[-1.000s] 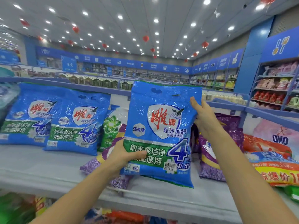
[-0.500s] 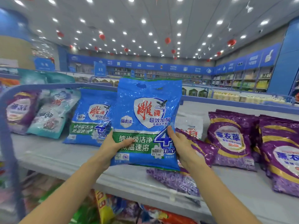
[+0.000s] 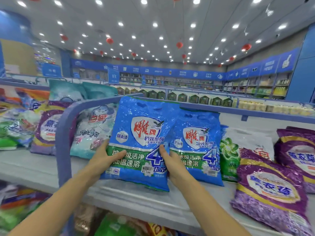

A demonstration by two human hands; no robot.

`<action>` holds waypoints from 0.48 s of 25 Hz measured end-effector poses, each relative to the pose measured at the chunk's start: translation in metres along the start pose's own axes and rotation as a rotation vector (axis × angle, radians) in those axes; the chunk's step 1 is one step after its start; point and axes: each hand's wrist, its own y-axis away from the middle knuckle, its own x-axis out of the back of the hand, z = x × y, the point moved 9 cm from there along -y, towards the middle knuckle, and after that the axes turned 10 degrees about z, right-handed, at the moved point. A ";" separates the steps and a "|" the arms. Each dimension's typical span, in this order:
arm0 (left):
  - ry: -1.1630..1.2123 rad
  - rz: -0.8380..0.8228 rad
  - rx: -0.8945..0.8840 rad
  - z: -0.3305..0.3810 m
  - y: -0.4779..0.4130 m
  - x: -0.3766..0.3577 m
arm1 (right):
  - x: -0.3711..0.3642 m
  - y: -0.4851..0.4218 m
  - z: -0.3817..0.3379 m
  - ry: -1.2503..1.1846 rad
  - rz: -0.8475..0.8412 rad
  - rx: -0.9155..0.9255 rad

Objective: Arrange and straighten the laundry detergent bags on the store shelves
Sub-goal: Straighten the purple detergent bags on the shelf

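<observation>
The front strip of the grey shelf (image 3: 136,201) lies bare from the blue divider rail (image 3: 64,150) across to the tilted purple bag (image 3: 269,189) at the right, so a hand could pass low along that edge. Behind it the row is packed. A pale white-and-teal bag (image 3: 90,132) stands just right of the divider. Next, the held blue detergent bag (image 3: 139,133) overlaps a second blue bag (image 3: 196,150), which touches a green-and-white bag (image 3: 228,154). The left hand (image 3: 102,160) fills the gap beside the pale bag, and the right hand (image 3: 172,166) sits over the overlap. More bare shelf shows behind the green-and-white bag.
</observation>
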 end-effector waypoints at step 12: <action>0.080 -0.011 0.190 -0.029 -0.013 -0.016 | -0.001 0.002 -0.021 0.125 0.025 0.164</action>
